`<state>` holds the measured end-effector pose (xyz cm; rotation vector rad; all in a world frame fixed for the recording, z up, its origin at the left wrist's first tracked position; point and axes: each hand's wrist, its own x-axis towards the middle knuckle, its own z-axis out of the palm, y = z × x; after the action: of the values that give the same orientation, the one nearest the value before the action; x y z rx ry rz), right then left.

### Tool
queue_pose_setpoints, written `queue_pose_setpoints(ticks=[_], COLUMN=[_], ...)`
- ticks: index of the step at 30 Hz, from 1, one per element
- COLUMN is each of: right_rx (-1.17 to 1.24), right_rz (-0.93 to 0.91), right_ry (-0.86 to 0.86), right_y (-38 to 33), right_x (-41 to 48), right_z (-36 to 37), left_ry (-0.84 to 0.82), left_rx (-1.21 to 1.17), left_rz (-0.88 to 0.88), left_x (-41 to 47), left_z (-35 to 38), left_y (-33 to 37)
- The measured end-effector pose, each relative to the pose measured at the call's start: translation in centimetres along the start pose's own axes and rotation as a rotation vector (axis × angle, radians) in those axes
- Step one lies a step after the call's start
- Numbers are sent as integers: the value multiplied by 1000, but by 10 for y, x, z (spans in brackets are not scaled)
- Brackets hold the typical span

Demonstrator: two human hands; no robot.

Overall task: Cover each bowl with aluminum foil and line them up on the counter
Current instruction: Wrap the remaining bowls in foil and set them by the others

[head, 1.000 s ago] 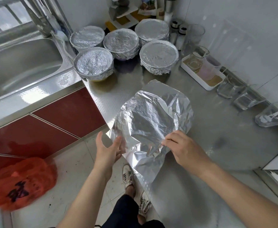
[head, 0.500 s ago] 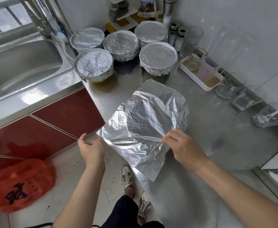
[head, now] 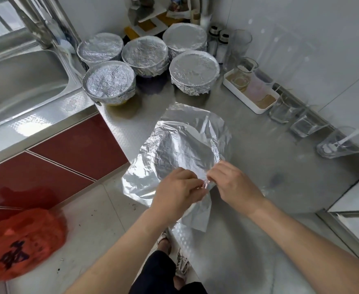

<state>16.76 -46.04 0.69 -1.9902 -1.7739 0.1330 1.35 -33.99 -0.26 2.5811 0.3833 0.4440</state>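
A crumpled sheet of aluminum foil lies over the near corner of the steel counter, bulging as if draped over something hidden. My left hand and my right hand meet at its near edge, both pinching the same bit of foil. Several foil-covered bowls stand grouped at the back: one near the sink, one behind it, one in the middle, one to the right and one at the rear.
A steel sink lies at the left. A white tray with glass jars, several clear glasses and shakers line the right wall. Red cabinet doors and an orange plastic bag are below left.
My left hand has let go of the foil's left corner and moved right to meet my right hand at the near edge. The foil's left flap now hangs free over the counter edge.
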Motion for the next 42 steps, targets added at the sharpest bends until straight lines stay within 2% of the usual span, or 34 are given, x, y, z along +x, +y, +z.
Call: queue_pose_setpoints(ticks=[5, 12, 16, 21, 30, 37, 42], right_rx=[1, 46, 48, 45, -45, -70, -93], right_rz=[-23, -23, -7, -21, 10, -26, -28], right_ry=[-12, -12, -38, -131, -29, 10, -4], right_y=[3, 1, 2, -2, -19, -18, 0], right_x=[1, 1, 4, -3, 1, 1, 1], right_z=[1, -1, -2, -8, 3, 15, 0], left_ry=[56, 121, 142, 120, 60, 22, 19], left_rx=[44, 105, 175, 169, 66, 113, 161], left_rz=[-3, 186, 223, 176, 7, 85, 67], left_x=[5, 2, 0, 4, -22, -18, -19], left_z=[5, 9, 14, 15, -19, -23, -6], left_y=[3, -4, -4, 4, -22, -24, -8])
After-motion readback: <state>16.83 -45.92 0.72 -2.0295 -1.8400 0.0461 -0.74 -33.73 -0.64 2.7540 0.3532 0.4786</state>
